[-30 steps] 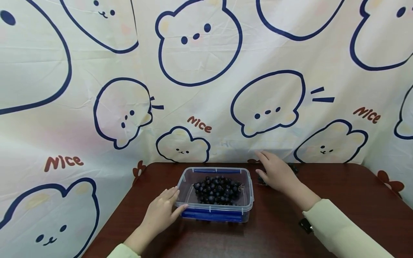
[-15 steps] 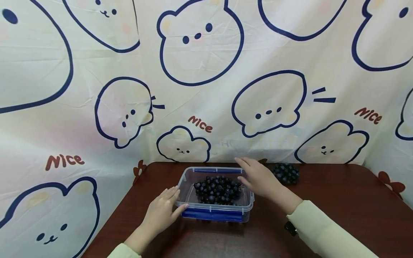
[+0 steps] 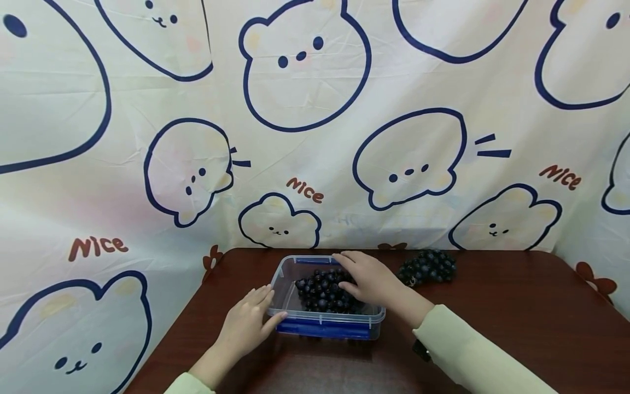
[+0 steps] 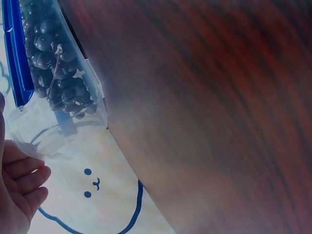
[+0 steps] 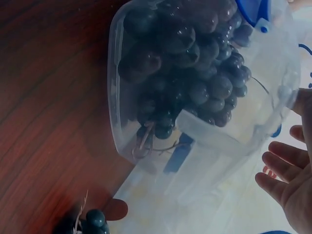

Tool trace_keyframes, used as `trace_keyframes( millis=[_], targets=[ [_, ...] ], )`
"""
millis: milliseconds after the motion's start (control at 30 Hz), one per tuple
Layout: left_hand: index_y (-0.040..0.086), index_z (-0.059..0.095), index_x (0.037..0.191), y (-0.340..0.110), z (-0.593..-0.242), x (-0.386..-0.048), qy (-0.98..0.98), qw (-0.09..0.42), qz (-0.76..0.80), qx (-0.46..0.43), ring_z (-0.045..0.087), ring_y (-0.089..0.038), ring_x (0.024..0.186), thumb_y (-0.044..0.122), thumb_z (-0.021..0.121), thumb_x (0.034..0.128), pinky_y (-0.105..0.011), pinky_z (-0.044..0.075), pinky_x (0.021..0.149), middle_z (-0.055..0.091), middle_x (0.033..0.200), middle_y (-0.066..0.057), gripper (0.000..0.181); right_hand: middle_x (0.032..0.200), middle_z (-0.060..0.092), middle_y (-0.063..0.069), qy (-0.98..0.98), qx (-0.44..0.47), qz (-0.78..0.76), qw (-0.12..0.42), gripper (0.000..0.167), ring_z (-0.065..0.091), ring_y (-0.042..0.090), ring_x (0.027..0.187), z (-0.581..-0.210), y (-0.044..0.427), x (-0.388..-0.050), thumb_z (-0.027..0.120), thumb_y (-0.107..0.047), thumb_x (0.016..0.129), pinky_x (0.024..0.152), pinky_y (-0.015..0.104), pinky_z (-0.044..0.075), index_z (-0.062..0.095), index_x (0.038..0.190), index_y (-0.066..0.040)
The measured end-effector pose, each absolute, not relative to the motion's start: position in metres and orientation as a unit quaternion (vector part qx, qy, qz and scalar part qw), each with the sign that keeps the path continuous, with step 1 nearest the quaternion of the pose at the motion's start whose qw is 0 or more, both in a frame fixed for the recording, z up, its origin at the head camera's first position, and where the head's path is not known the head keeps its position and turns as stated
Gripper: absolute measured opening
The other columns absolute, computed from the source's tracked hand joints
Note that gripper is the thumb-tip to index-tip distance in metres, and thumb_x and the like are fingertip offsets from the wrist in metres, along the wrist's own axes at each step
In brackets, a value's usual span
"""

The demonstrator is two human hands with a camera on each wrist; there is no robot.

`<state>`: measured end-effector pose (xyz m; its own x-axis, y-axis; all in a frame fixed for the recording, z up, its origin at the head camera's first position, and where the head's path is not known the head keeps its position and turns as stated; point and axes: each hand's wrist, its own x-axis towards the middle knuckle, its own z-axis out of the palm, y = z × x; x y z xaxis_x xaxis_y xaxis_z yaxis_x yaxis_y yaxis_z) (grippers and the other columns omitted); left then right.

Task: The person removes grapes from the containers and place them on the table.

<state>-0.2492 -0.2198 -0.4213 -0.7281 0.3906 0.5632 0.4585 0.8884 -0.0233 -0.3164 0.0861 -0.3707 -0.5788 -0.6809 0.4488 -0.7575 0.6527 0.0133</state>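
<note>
A clear plastic food container (image 3: pixel 326 326) with blue clips stands on the table, and a bunch of dark grapes (image 3: pixel 322 290) lies inside it. My left hand (image 3: pixel 245 320) touches the container's left side, thumb at the near left corner. In the left wrist view this hand (image 4: pixel 22 190) appears beside the container wall. Above the container's right part is my right hand (image 3: pixel 366 279), fingers stretched to the left and holding nothing; it covers some of the grapes. A second bunch of grapes (image 3: pixel 428 267) lies on the table, right of the container.
The dark brown wooden table (image 3: pixel 512 317) extends to the right and in front of the container. Behind its far edge hangs a pale curtain (image 3: pixel 339 164) printed with bear faces. A dark object (image 3: pixel 421 350) sits under the right sleeve.
My right hand has moved left, from beside the second bunch of grapes to over the container, uncovering that bunch. My left hand and the container stay in place.
</note>
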Motion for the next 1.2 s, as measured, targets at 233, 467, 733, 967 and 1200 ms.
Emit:
trace_keyframes(
  millis=[233, 467, 733, 967, 1200],
  targets=[
    [-0.006, 0.07, 0.113, -0.22, -0.422, -0.25, -0.924, 0.294, -0.059, -0.237, 0.059, -0.032, 0.116, 0.042, 0.074, 0.0833, -0.047, 0.044, 0.1, 0.064, 0.122, -0.019, 0.057, 0.137, 0.052, 0.016, -0.895, 0.411, 0.077, 0.155, 0.065, 0.05, 0.031, 0.124, -0.373, 0.076, -0.319, 0.07, -0.037, 0.09, 0.099, 0.045, 0.045, 0.047, 0.143, -0.006],
    [-0.006, 0.07, 0.113, -0.22, -0.422, -0.25, -0.925, 0.291, -0.059, -0.236, 0.059, -0.032, 0.116, 0.043, 0.073, 0.084, -0.047, 0.044, 0.1, 0.064, 0.122, -0.019, 0.056, 0.14, 0.048, 0.014, -0.916, 0.385, 0.072, 0.086, 0.066, 0.046, 0.029, 0.129, -0.378, 0.071, -0.322, 0.068, -0.041, 0.091, 0.102, 0.044, 0.043, 0.045, 0.145, -0.011],
    [-0.006, 0.07, 0.113, -0.221, -0.422, -0.25, -0.924, 0.291, -0.065, -0.238, 0.059, -0.032, 0.116, 0.042, 0.075, 0.0829, -0.047, 0.045, 0.1, 0.064, 0.122, -0.019, 0.056, 0.144, 0.045, 0.013, -0.926, 0.366, 0.082, 0.039, 0.07, 0.046, 0.029, 0.13, -0.381, 0.065, -0.328, 0.068, -0.041, 0.091, 0.102, 0.045, 0.043, 0.041, 0.148, -0.013],
    [-0.005, 0.07, 0.113, -0.221, -0.422, -0.25, -0.923, 0.295, -0.066, -0.24, 0.059, -0.031, 0.116, 0.042, 0.075, 0.0822, -0.047, 0.045, 0.099, 0.064, 0.122, -0.019, 0.056, 0.145, 0.044, 0.014, -0.932, 0.353, 0.081, 0.015, 0.071, 0.045, 0.03, 0.13, -0.384, 0.06, -0.335, 0.068, -0.041, 0.091, 0.102, 0.045, 0.042, 0.04, 0.149, -0.012],
    [-0.005, 0.07, 0.112, -0.221, -0.422, -0.25, -0.922, 0.297, -0.066, -0.241, 0.059, -0.031, 0.116, 0.042, 0.076, 0.0821, -0.047, 0.045, 0.099, 0.064, 0.122, -0.019, 0.056, 0.147, 0.042, 0.014, -0.938, 0.339, 0.077, -0.011, 0.072, 0.044, 0.03, 0.131, -0.383, 0.054, -0.337, 0.068, -0.041, 0.09, 0.102, 0.046, 0.042, 0.038, 0.15, -0.013]
  ],
)
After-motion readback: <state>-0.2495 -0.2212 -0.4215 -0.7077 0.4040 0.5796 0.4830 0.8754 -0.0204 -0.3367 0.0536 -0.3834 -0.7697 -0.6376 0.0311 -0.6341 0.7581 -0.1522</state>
